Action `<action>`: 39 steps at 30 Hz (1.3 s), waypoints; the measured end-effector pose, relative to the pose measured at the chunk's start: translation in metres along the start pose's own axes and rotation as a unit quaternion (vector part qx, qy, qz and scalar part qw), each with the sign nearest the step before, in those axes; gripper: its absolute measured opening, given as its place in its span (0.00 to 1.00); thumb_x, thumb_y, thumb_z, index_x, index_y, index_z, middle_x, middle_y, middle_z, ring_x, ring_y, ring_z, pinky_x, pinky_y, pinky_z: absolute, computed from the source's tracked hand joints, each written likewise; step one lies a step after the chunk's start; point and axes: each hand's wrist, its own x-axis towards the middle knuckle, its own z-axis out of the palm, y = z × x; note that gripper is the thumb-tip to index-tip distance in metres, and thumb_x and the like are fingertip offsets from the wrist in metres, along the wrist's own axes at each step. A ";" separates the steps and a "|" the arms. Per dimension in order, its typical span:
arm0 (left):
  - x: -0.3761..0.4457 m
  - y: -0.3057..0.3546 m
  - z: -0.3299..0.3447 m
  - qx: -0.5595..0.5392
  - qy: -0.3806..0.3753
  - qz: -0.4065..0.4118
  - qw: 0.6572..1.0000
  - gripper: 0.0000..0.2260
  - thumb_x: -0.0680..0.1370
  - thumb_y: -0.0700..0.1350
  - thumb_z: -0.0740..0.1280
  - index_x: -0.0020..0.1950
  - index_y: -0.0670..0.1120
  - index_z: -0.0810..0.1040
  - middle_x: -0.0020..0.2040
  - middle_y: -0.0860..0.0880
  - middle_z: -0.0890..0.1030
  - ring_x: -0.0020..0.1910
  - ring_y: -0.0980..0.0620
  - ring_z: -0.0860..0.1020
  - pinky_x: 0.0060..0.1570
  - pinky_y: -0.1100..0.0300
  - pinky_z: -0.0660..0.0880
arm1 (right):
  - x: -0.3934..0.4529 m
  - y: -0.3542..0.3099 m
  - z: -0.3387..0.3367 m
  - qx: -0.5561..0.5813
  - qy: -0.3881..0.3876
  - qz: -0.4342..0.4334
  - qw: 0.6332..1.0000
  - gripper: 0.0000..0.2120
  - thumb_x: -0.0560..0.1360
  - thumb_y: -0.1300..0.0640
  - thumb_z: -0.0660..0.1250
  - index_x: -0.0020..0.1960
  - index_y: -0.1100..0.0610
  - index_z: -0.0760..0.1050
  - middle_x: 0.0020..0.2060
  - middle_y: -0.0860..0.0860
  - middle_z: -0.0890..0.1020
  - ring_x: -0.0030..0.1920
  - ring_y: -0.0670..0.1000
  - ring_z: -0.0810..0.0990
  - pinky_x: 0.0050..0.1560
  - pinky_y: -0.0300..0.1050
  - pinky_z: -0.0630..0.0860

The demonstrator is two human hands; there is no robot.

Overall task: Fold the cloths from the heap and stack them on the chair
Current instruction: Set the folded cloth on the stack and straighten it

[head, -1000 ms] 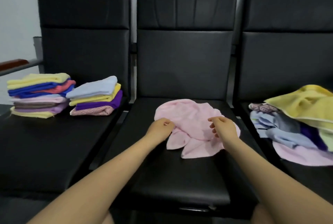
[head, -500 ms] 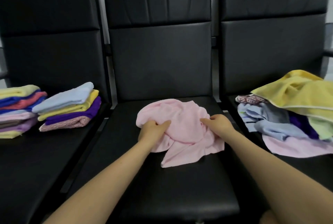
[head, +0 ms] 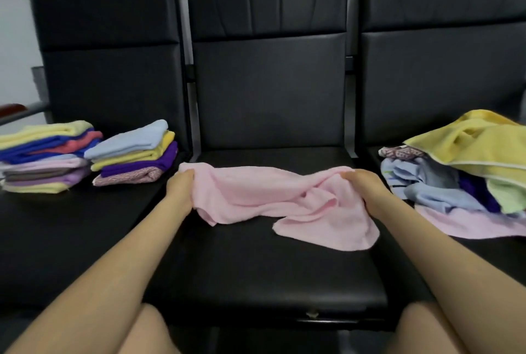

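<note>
Here, on the middle chair, the left hand and right hand each grip an end of the pink cloth, apparently spreading it for folding, between the heap and the folded stacks.

no readable text, no labels, no brands, no numbers, no signs on any surface in view

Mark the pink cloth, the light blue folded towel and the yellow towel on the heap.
pink cloth (head: 256, 191), head view, flat middle stretch between the hands
light blue folded towel (head: 128, 140), head view, top face, top of the nearer stack
yellow towel (head: 478, 146), head view, upper fold, top of the heap
</note>
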 end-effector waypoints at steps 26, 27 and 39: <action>-0.115 -0.012 0.064 0.110 -0.230 -0.039 0.966 0.19 0.80 0.54 0.63 0.62 0.41 0.77 0.58 0.42 0.79 0.59 0.42 0.76 0.64 0.46 0.72 | -0.045 -0.024 0.065 0.306 -0.179 0.069 0.933 0.14 0.77 0.54 0.68 0.60 0.58 0.76 0.54 0.59 0.82 0.56 0.59 0.80 0.53 0.53 0.77; -0.116 -0.011 0.064 0.091 -0.216 -0.042 0.971 0.15 0.80 0.51 0.64 0.60 0.41 0.77 0.56 0.42 0.79 0.57 0.43 0.77 0.62 0.48 0.73 | -0.045 -0.025 0.063 0.303 -0.178 0.065 0.934 0.14 0.76 0.55 0.68 0.60 0.58 0.76 0.54 0.59 0.82 0.56 0.59 0.80 0.51 0.52 0.78; -0.101 0.046 -0.006 -0.034 -0.078 0.193 0.977 0.09 0.82 0.46 0.59 0.46 0.52 0.77 0.46 0.52 0.79 0.45 0.55 0.77 0.45 0.58 0.73 | -0.044 -0.047 0.013 0.220 -0.238 -0.011 0.946 0.10 0.70 0.59 0.71 0.50 0.59 0.79 0.44 0.55 0.83 0.44 0.53 0.84 0.50 0.49 0.78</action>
